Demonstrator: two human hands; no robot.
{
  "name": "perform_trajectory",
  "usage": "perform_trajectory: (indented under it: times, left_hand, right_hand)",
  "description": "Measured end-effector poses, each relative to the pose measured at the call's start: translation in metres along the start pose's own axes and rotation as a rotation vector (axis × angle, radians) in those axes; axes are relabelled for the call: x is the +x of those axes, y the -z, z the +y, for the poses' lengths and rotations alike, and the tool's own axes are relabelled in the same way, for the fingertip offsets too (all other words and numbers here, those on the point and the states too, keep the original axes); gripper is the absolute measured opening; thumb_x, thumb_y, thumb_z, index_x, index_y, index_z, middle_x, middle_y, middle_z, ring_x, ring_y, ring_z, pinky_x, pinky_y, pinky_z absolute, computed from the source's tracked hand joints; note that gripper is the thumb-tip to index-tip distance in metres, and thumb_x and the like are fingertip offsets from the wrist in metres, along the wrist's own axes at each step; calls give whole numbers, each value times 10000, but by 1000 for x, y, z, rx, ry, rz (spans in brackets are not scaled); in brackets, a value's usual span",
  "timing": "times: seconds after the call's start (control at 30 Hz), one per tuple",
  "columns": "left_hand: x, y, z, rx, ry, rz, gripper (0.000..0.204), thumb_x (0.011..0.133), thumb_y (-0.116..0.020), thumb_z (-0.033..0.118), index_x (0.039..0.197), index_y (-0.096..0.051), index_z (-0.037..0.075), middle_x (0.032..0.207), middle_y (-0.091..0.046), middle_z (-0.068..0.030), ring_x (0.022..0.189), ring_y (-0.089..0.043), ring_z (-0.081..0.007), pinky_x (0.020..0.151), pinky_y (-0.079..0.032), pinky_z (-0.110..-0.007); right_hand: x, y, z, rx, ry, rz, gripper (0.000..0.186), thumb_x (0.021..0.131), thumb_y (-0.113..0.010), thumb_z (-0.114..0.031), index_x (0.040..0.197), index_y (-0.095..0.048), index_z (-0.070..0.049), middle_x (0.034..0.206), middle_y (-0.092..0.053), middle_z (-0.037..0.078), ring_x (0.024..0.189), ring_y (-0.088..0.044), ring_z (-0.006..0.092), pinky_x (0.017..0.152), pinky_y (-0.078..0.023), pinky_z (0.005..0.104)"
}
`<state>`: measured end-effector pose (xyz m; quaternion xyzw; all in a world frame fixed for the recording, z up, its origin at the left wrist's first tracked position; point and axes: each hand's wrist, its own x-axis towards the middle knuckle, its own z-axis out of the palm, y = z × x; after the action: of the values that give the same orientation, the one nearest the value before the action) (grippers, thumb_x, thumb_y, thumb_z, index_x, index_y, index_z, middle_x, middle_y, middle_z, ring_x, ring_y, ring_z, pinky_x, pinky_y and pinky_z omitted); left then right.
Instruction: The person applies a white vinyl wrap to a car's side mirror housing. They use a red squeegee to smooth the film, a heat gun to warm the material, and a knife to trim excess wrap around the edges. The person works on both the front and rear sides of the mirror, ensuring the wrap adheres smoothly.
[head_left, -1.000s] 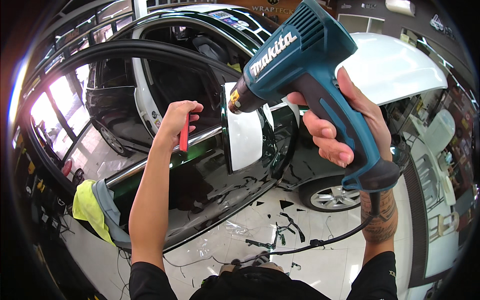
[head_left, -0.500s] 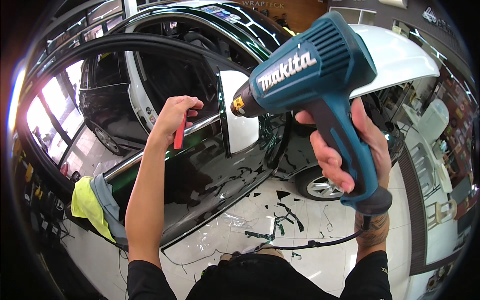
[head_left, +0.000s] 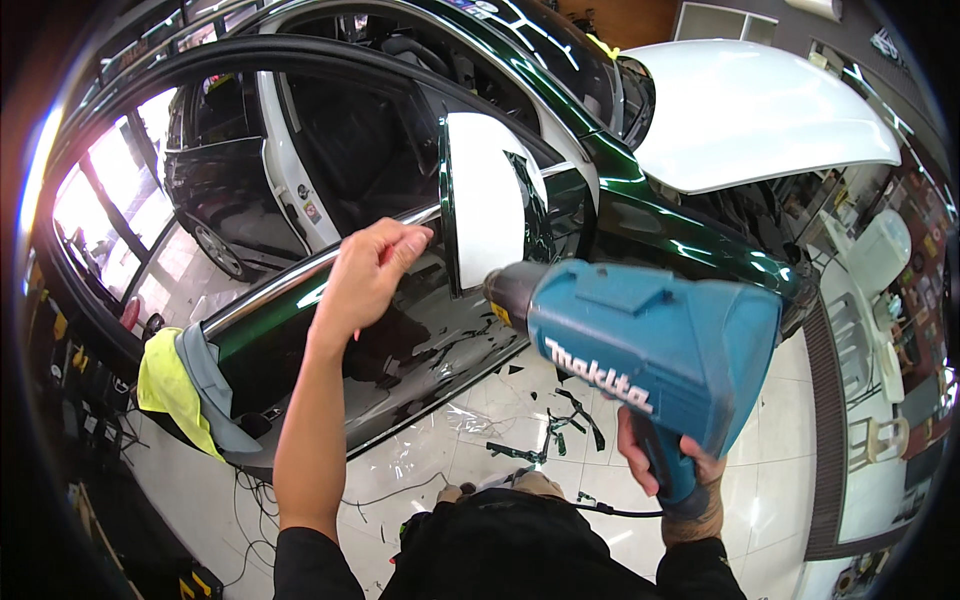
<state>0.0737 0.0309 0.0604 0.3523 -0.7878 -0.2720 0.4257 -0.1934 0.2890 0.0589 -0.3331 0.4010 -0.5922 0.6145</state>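
At between eight and nine o'clock, a yellow cloth (head_left: 175, 390) and a grey cloth (head_left: 212, 385) are draped over the rear corner of an open dark green car door (head_left: 265, 335), perhaps to pad that edge. Between nine and ten o'clock, near the centre, the left hand (head_left: 375, 275) is raised in front of the door; its fingers are curled in and the thumb is pressed against them. Whether anything is pinched inside cannot be told. At twelve o'clock, a white side mirror (head_left: 488, 200) is carried upright on the door, seemingly within easy reach of both hands. At five o'clock, dark scraps (head_left: 560, 425) are scattered on the pale floor. Between three and four o'clock, a blue heat gun (head_left: 640, 340) is held with its nozzle (head_left: 512, 290) directed toward nine o'clock, by the mirror's lower edge; contact cannot be judged. Its handle is wrapped by the right hand (head_left: 702, 470), probably gripped this firmly to steady the bulky body. At two o'clock, a white hood (head_left: 760, 115) is raised.
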Motion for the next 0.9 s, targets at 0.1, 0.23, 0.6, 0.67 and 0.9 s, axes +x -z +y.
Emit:
perform_trajectory:
  times: [0.1, 0.23, 0.6, 0.67, 0.9]
  left_hand:
    - [-15, -26, 11, 174, -91, 35, 302, 884, -691, 246, 1044, -684, -10, 941, -657, -139, 918, -574, -302, 872, -442, -381]
    - [-30, -61, -3, 323, -139, 188, 246, 778, -770, 145, 853, -592, -7, 872, -598, -133, 861, -539, -313, 790, -440, -368]
    - [-52, -82, -48, 485, -333, 329, 246, 641, -793, 27, 825, -631, 19, 891, -602, -75, 1051, -542, -362, 846, -421, -449]
    - [-55, -82, -56, 486, -334, 319, 243, 636, -791, 35, 828, -642, 27, 911, -600, -70, 1067, -544, -352, 840, -423, -447]
    - [-74, -27, -31, 150, -273, 57, 205, 734, -758, 106, 930, -703, 81, 917, -645, -21, 1011, -556, -306, 894, -447, -438]
  right_hand:
    - [-9, 22, 17, 149, -99, 55, 951, 674, -767, -405, 1332, -335, 128, 748, -524, 234, 408, -516, 222, 366, -464, 293]
    - [-8, 47, 40, 219, -143, -58, 845, 658, -716, -362, 1240, -402, 164, 722, -526, 235, 434, -518, 224, 372, -461, 304]
    - [65, 148, 203, -888, -336, -547, 501, 789, -655, -310, 1150, -567, 26, 892, -646, 185, 771, -646, 282, 722, -526, 367]
    - [86, 149, 243, -1130, -427, -606, 544, 797, -663, -319, 1187, -560, 46, 933, -659, 224, 818, -653, 314, 754, -521, 380]
    - [132, 148, 385, -1508, -470, -636, 553, 788, -659, -402, 1183, -585, -23, 1074, -668, 259, 1022, -646, 411, 879, -514, 474]
